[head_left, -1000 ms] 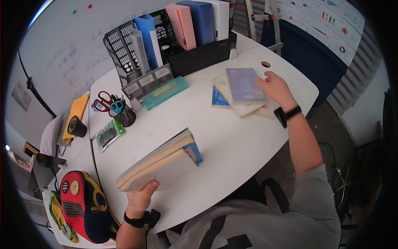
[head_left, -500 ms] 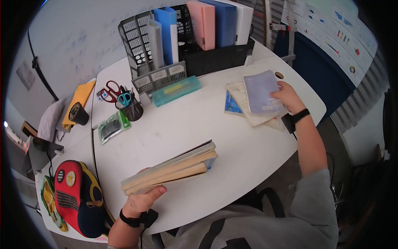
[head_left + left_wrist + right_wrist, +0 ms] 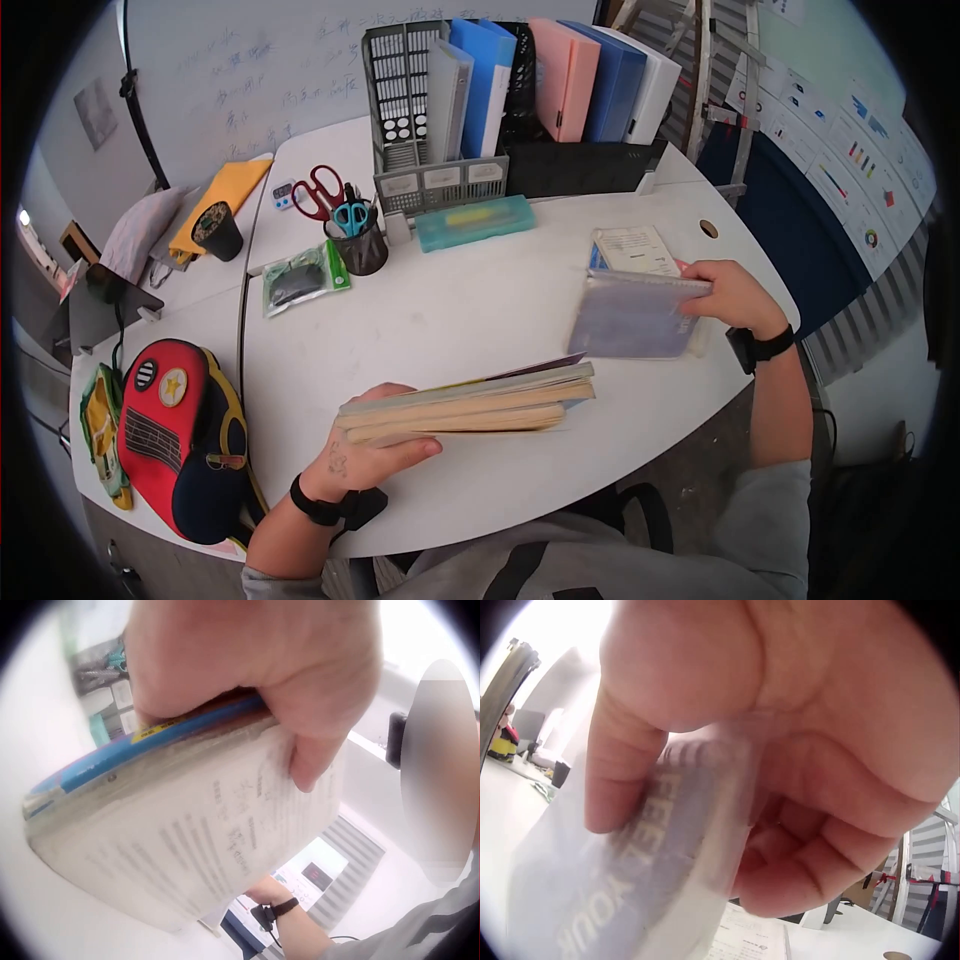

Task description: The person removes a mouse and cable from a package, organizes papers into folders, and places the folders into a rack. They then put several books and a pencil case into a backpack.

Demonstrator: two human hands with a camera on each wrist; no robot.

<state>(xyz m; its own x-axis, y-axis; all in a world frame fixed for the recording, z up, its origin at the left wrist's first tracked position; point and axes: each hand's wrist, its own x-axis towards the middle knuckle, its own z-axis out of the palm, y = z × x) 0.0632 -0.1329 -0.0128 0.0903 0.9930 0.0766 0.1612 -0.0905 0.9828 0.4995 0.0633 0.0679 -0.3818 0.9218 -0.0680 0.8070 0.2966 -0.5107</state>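
Note:
In the head view my left hand (image 3: 360, 460) grips a stack of worn books (image 3: 470, 405) edge-on above the front of the table, thumb along the lower side. The left wrist view shows a printed page side of the stack (image 3: 187, 817) and a blue cover edge under the fingers. My right hand (image 3: 745, 300) pinches a pale purple notebook (image 3: 635, 315) by its edge, tilted up. The thumb presses on its clear cover, lettered "FEEL YOUR" (image 3: 645, 855), in the right wrist view. Behind it lie other booklets (image 3: 637, 250), partly hidden by the notebook.
Along the back stand a file rack with folders (image 3: 565, 80) and a teal pencil case (image 3: 475, 222). Left of them are a pen cup with scissors (image 3: 358, 245) and a green packet (image 3: 305, 280). A red backpack (image 3: 165, 430) lies at the left edge.
My right hand has taken hold of the purple notebook, tilted it up and drawn it toward me off the booklets. The left hand's book stack has turned more level and shifted right.

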